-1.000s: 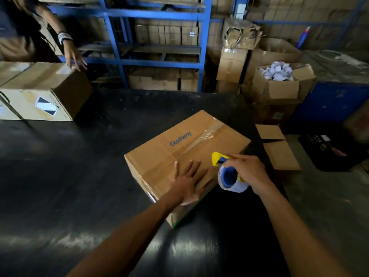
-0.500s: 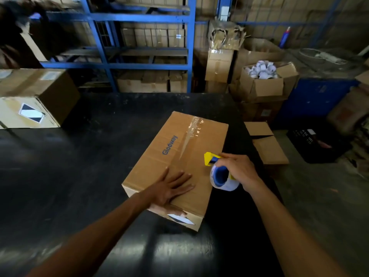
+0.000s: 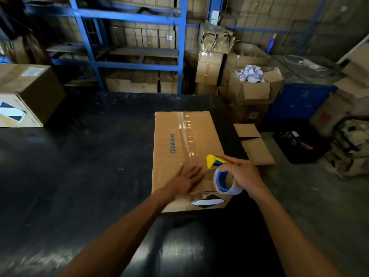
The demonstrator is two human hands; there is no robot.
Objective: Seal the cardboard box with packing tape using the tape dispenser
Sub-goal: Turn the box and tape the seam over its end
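A brown cardboard box [image 3: 201,134] printed "Glodway" lies on the black table [image 3: 89,166], its long side running away from me. A strip of clear tape [image 3: 184,132] runs along its top seam. My left hand [image 3: 186,179] rests flat on the near part of the box top, fingers spread. My right hand [image 3: 244,173] grips a tape dispenser [image 3: 221,174] with a yellow blade guard and a blue-cored roll, held just above the box's near right corner.
Another cardboard box [image 3: 30,92] sits at the table's far left. Blue shelving [image 3: 129,41] with cartons stands behind. To the right are stacked boxes, an open carton of white rolls [image 3: 252,80], an open box [image 3: 253,142] on the floor and a black crate [image 3: 297,142].
The box has turned clockwise under my left hand until its long side points straight away. The dispenser stayed by its near right corner. The person at far left is gone from view.
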